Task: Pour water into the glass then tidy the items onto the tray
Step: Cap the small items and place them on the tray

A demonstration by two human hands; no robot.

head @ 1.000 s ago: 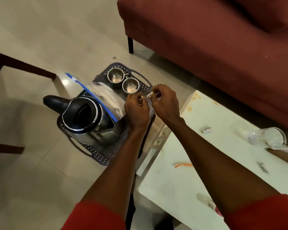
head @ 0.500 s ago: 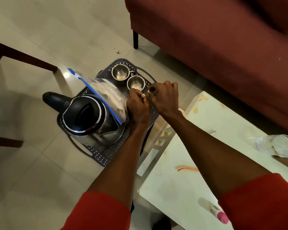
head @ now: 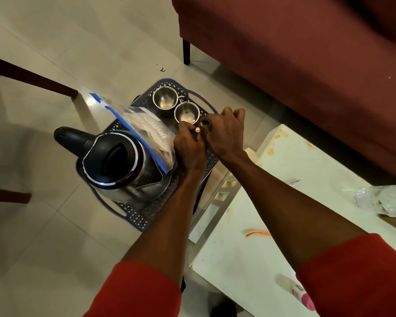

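Since a second ago both hands have edged toward the cups at 12 o'clock. The left hand (head: 189, 145) and right hand (head: 224, 131) pinch small gold-tipped pieces over the tray (head: 133, 213); a slip would drop them through its perforations. The glass (head: 382, 200) lies at 3 o'clock on the counter (head: 249, 259).

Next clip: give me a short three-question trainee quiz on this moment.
1. True or false: the kettle stands on the tray.
2. How many steel cups are on the tray?
3. Where is the glass? A) on the tray B) on the white table C) in a hand

Key:
1. True.
2. Two.
3. B. The left hand and right hand are together over the tray, pinching something small.
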